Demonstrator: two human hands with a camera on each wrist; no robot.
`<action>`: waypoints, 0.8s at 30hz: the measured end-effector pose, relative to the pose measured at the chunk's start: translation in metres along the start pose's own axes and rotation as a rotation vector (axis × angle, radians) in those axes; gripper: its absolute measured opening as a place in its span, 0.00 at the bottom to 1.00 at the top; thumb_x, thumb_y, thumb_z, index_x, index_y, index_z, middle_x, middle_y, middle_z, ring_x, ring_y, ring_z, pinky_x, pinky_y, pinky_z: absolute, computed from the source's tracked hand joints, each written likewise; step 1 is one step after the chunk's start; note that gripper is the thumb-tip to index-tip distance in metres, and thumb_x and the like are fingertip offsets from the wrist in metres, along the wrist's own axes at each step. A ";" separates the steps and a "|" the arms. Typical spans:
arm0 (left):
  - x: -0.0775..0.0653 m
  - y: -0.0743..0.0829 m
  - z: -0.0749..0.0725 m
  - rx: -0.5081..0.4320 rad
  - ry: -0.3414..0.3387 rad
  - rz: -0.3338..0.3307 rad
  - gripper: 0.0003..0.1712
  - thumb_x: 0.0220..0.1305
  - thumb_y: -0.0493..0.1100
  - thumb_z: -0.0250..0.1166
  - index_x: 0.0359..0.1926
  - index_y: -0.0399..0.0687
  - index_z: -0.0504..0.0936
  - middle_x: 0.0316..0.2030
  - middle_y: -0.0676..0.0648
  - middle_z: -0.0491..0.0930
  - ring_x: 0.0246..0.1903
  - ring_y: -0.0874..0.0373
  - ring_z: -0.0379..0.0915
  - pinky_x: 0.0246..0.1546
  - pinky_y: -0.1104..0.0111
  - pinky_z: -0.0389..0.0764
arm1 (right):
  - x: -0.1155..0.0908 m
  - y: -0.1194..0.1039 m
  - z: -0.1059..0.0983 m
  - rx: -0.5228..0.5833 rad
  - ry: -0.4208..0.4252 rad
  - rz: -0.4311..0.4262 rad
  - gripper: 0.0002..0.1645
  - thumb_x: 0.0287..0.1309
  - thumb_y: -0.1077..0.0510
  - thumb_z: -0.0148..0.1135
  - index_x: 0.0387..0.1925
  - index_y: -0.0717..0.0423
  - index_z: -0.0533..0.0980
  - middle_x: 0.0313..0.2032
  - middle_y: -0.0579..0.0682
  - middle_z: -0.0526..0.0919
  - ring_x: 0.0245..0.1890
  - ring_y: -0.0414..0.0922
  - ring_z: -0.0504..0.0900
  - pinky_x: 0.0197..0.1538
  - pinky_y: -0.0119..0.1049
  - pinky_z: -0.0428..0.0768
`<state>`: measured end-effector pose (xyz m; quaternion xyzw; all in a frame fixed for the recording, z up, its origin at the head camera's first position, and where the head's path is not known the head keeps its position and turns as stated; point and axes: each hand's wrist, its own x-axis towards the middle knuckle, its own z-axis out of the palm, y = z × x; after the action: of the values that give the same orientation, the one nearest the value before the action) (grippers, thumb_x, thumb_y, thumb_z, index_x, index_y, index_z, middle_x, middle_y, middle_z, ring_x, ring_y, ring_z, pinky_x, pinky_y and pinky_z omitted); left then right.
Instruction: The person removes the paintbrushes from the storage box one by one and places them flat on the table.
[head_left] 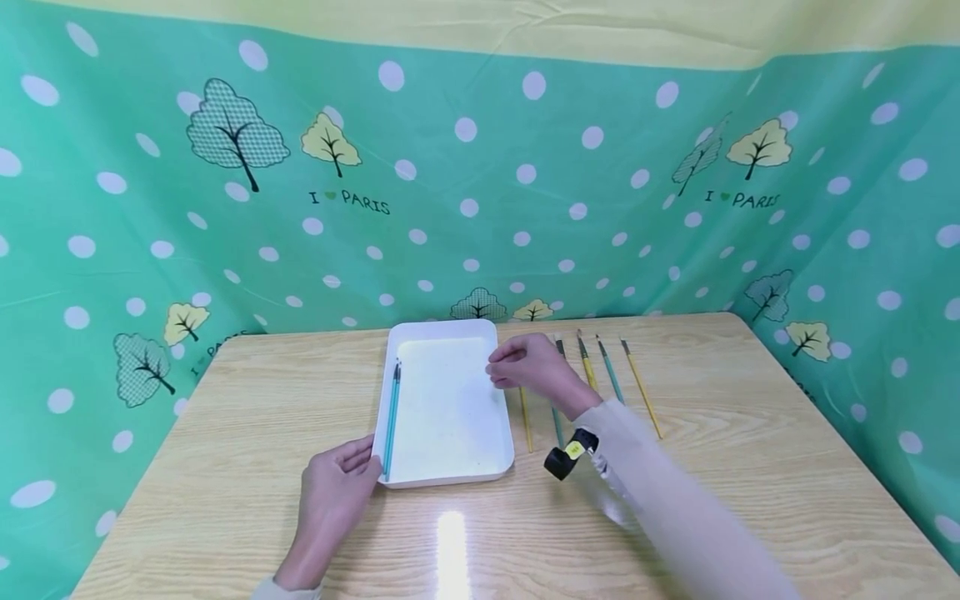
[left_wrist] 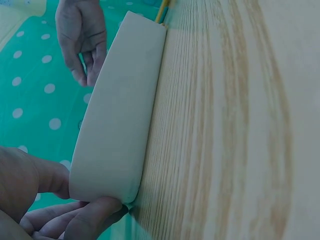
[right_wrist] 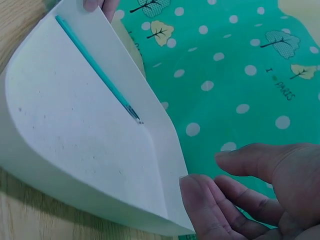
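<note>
A white rectangular tray (head_left: 450, 479) lies on the table, and two teal paintbrushes (head_left: 392, 421) rest side by side along its left wall. My left hand (head_left: 337, 487) grips the tray's near left corner; in the left wrist view its thumb and fingers (left_wrist: 92, 217) pinch that corner. Over the tray's right rim hovers my right hand (head_left: 528, 367), fingers loosely bent and thumb apart from them. In the right wrist view the right hand (right_wrist: 255, 195) has nothing between thumb and fingers. The tray's white floor (right_wrist: 75, 130) shows small dark specks.
Right of the tray, several paintbrushes lie roughly parallel on the wooden table (head_left: 750, 450): a yellow one (head_left: 527, 421) nearest the tray, then teal and yellow ones, with a yellow brush (head_left: 642, 387) outermost. My right forearm partly covers them. A green dotted curtain (head_left: 427, 167) hangs behind.
</note>
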<state>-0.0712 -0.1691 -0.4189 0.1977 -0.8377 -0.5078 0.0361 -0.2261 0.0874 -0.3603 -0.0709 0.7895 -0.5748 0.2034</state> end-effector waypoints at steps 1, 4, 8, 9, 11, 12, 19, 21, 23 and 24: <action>0.000 0.000 0.000 -0.001 0.001 0.003 0.23 0.67 0.37 0.61 0.61 0.34 0.79 0.55 0.33 0.83 0.56 0.41 0.83 0.49 0.68 0.89 | 0.000 -0.002 0.002 0.006 -0.003 -0.002 0.12 0.64 0.64 0.67 0.48 0.65 0.81 0.44 0.60 0.87 0.49 0.59 0.88 0.57 0.48 0.89; -0.001 0.000 -0.001 -0.006 0.001 0.008 0.23 0.67 0.36 0.61 0.61 0.34 0.79 0.56 0.33 0.83 0.56 0.41 0.83 0.50 0.67 0.88 | 0.002 -0.003 0.009 0.006 -0.008 -0.006 0.12 0.64 0.64 0.67 0.47 0.64 0.81 0.44 0.60 0.87 0.49 0.59 0.88 0.58 0.49 0.88; -0.001 0.000 0.000 -0.011 -0.001 0.008 0.22 0.67 0.36 0.61 0.61 0.34 0.79 0.56 0.33 0.83 0.56 0.41 0.83 0.50 0.68 0.88 | 0.006 -0.003 0.019 -0.013 -0.011 -0.003 0.11 0.63 0.64 0.68 0.47 0.63 0.82 0.44 0.59 0.88 0.47 0.56 0.89 0.57 0.48 0.89; -0.001 0.000 0.000 -0.014 -0.001 0.010 0.23 0.67 0.36 0.61 0.61 0.33 0.79 0.56 0.32 0.83 0.56 0.41 0.83 0.50 0.68 0.88 | 0.007 -0.004 0.022 -0.021 -0.012 0.001 0.11 0.63 0.63 0.68 0.46 0.62 0.82 0.44 0.59 0.88 0.46 0.55 0.90 0.57 0.47 0.89; -0.001 -0.001 0.000 -0.016 -0.001 0.011 0.23 0.67 0.36 0.61 0.61 0.33 0.79 0.56 0.32 0.83 0.56 0.41 0.83 0.50 0.68 0.88 | 0.009 -0.005 0.027 -0.027 -0.015 0.009 0.10 0.62 0.63 0.69 0.45 0.61 0.82 0.43 0.58 0.88 0.46 0.54 0.90 0.56 0.46 0.90; -0.001 -0.001 -0.001 -0.018 -0.002 0.011 0.23 0.67 0.36 0.61 0.61 0.33 0.79 0.56 0.32 0.83 0.56 0.41 0.83 0.50 0.68 0.88 | 0.009 -0.005 0.030 -0.031 -0.017 0.011 0.10 0.62 0.64 0.69 0.45 0.61 0.82 0.42 0.57 0.88 0.45 0.53 0.90 0.56 0.46 0.90; -0.002 -0.001 -0.001 -0.008 -0.004 0.011 0.23 0.67 0.36 0.61 0.62 0.32 0.78 0.56 0.31 0.82 0.56 0.40 0.83 0.49 0.67 0.89 | 0.016 -0.006 0.048 -0.013 -0.030 0.033 0.09 0.60 0.64 0.70 0.43 0.61 0.82 0.40 0.55 0.88 0.46 0.55 0.90 0.56 0.46 0.90; -0.002 -0.001 0.000 -0.005 -0.005 0.010 0.23 0.68 0.36 0.61 0.62 0.32 0.78 0.56 0.31 0.82 0.56 0.40 0.83 0.49 0.67 0.89 | 0.017 -0.006 0.054 -0.017 -0.030 0.033 0.09 0.60 0.64 0.70 0.42 0.61 0.82 0.39 0.55 0.88 0.44 0.53 0.90 0.54 0.45 0.90; -0.002 -0.001 0.000 -0.003 -0.007 0.009 0.23 0.68 0.36 0.61 0.62 0.32 0.78 0.57 0.31 0.82 0.56 0.40 0.82 0.50 0.67 0.89 | 0.018 -0.005 0.060 -0.019 -0.029 0.031 0.09 0.60 0.65 0.70 0.42 0.61 0.82 0.39 0.55 0.88 0.43 0.52 0.90 0.53 0.44 0.91; -0.002 -0.001 0.000 -0.002 -0.009 0.007 0.24 0.68 0.36 0.61 0.62 0.32 0.78 0.57 0.30 0.82 0.57 0.40 0.82 0.50 0.67 0.89 | 0.019 -0.005 0.063 -0.021 -0.030 0.032 0.09 0.59 0.65 0.70 0.42 0.61 0.82 0.39 0.55 0.88 0.42 0.52 0.90 0.53 0.44 0.91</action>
<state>-0.0690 -0.1691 -0.4193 0.1923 -0.8382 -0.5092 0.0345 -0.2187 0.0240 -0.3762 -0.0691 0.7934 -0.5619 0.2234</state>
